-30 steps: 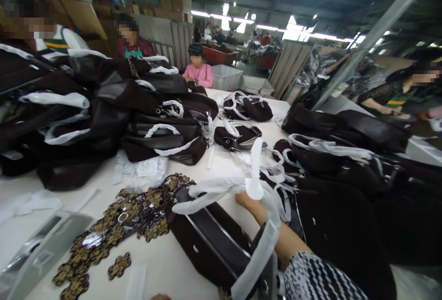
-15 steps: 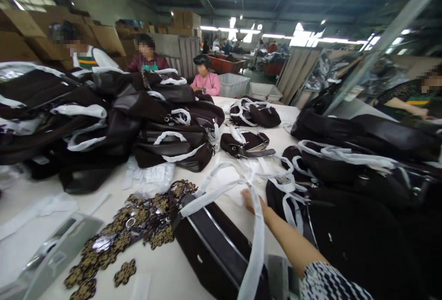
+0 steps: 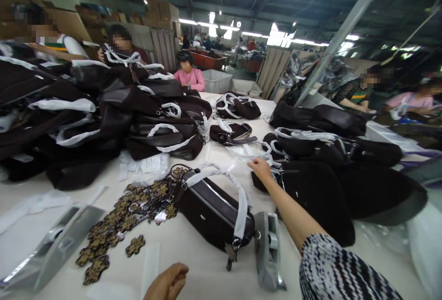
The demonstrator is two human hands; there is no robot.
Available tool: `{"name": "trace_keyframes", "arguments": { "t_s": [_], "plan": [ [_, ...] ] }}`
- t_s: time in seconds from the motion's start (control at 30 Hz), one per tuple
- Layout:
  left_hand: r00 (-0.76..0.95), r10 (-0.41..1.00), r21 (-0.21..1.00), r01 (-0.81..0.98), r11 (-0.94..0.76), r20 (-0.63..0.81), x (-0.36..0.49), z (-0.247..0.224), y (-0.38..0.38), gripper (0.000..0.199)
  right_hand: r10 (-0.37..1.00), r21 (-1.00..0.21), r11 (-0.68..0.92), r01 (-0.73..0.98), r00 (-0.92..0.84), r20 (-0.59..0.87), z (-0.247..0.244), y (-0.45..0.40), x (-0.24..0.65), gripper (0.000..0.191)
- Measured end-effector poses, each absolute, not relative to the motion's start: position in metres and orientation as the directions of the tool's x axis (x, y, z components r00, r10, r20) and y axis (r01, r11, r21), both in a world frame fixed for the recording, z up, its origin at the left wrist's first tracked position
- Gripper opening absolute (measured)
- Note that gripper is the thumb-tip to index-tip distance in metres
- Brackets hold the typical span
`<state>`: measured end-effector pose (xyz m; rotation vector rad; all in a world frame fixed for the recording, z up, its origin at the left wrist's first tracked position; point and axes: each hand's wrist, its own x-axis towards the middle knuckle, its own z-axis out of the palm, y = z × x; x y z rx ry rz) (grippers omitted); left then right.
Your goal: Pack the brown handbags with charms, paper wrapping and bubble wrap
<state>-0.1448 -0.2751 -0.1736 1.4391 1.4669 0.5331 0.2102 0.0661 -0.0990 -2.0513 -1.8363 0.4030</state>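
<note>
My right hand reaches forward, fingers closed, beside the wrapped straps of a dark bag on the right. What its fingertips hold, if anything, is too small to make out. My left hand is low at the front edge of view, fingers loosely bent and apart, holding nothing visible. Between them lies a dark brown handbag with a metal zip and a white-wrapped handle arching over it. A small tassel-like charm hangs at its near end. Left of the handbag is a pile of flower-shaped, leopard-patterned tags.
A grey tape dispenser stands right of the handbag, and another tape dispenser is at front left. Stacked dark bags fill the left. Small bags lie mid-table. Several people sit around, one in a pink top.
My left hand has come into view at the bottom. The handbag's raised straps have dropped down over it. My right hand has closed its fingers, and the view has turned right.
</note>
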Motion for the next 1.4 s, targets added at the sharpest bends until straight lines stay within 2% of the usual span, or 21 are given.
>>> {"name": "trace_keyframes", "arguments": {
  "t_s": [0.1,0.2,0.27,0.33,0.4,0.47,0.5,0.6,0.7,0.8,0.83,0.9,0.97,1.0,1.07,1.17,1.27,1.33,1.4],
  "plan": [
    [0.209,0.961,0.845,0.534,0.041,-0.179,-0.152,-0.159,-0.265,0.025,0.963,-0.497,-0.06,0.866,0.181,0.2,-0.041,0.055,0.219,0.035],
    [0.179,0.981,0.8,0.578,-0.163,0.071,-0.151,-0.117,-0.237,0.025,0.927,-0.66,0.137,0.739,0.139,0.348,0.024,0.024,0.216,0.031],
    [0.139,0.949,0.749,0.586,-0.308,0.282,-0.146,-0.072,-0.215,0.03,0.948,-0.791,0.227,0.569,0.058,0.313,0.065,-0.008,0.203,0.032],
    [0.101,0.892,0.713,0.565,-0.416,0.44,-0.137,-0.02,-0.195,0.042,0.981,-0.879,0.191,0.438,-0.075,0.176,0.098,-0.044,0.183,0.035],
    [0.09,0.848,0.706,0.513,-0.489,0.523,-0.127,0.027,-0.182,0.057,0.976,-0.918,0.118,0.38,-0.217,0.036,0.121,-0.08,0.158,0.035],
    [0.187,0.866,0.767,0.405,-0.497,0.463,-0.115,0.058,-0.177,0.071,0.948,-0.933,0.055,0.355,-0.311,-0.063,0.133,-0.111,0.134,0.033],
    [0.281,0.883,0.826,0.328,-0.457,0.377,-0.109,0.065,-0.177,0.067,0.938,-0.94,0.027,0.341,-0.333,-0.093,0.133,-0.124,0.126,0.032],
    [0.509,0.859,0.982,0.132,-0.138,0.052,-0.094,0.046,-0.188,0.035,0.94,-0.964,-0.075,0.257,-0.306,-0.155,0.118,-0.16,0.12,0.034],
    [0.496,0.855,0.986,0.01,0.168,-0.151,-0.086,-0.005,-0.211,0.039,0.939,-0.971,-0.237,0.024,-0.251,-0.235,0.079,-0.203,0.136,0.055],
    [0.421,0.873,0.963,0.004,0.27,-0.247,-0.078,-0.053,-0.24,0.04,0.934,-0.895,-0.35,-0.275,-0.175,-0.311,0.022,-0.261,0.145,0.071],
    [0.423,0.865,0.957,0.02,0.288,-0.269,-0.074,-0.064,-0.25,0.039,0.92,-0.853,-0.393,-0.344,-0.146,-0.364,0.002,-0.28,0.144,0.069],
    [0.513,0.804,0.945,0.052,0.321,-0.302,-0.066,-0.082,-0.265,0.039,0.878,-0.786,-0.414,-0.459,0.026,-0.478,-0.035,-0.317,0.14,0.052],
    [0.614,0.738,0.952,0.075,0.298,-0.279,-0.06,-0.095,-0.272,0.037,0.807,-0.742,-0.424,-0.519,0.156,-0.57,-0.062,-0.346,0.141,0.04],
    [0.612,0.748,0.962,0.083,0.26,-0.255,-0.058,-0.101,-0.271,0.036,0.775,-0.738,-0.432,-0.519,0.204,-0.598,-0.071,-0.357,0.146,0.039],
    [0.462,0.863,0.979,0.109,0.175,-0.206,-0.055,-0.114,-0.261,0.035,0.729,-0.76,-0.46,-0.46,0.293,-0.619,-0.08,-0.376,0.163,0.042],
    [0.159,0.977,0.98,0.16,0.114,-0.14,-0.049,-0.134,-0.237,0.036,0.666,-0.82,-0.537,-0.197,0.497,-0.556,-0.08,-0.393,0.197,0.046],
    [0.143,0.983,0.978,0.193,0.083,-0.111,-0.038,-0.148,-0.219,0.036,0.691,-0.767,-0.61,0.197,0.606,-0.394,-0.079,-0.397,0.214,0.041],
    [0.159,0.98,0.975,0.202,0.09,-0.123,-0.03,-0.152,-0.216,0.035,0.743,-0.671,-0.613,0.417,0.594,-0.31,-0.084,-0.388,0.212,0.033],
    [0.153,0.981,0.974,0.207,0.089,-0.122,-0.024,-0.152,-0.218,0.034,0.793,-0.591,-0.583,0.558,0.551,-0.26,-0.093,-0.37,0.2,0.027]
  ]
}}
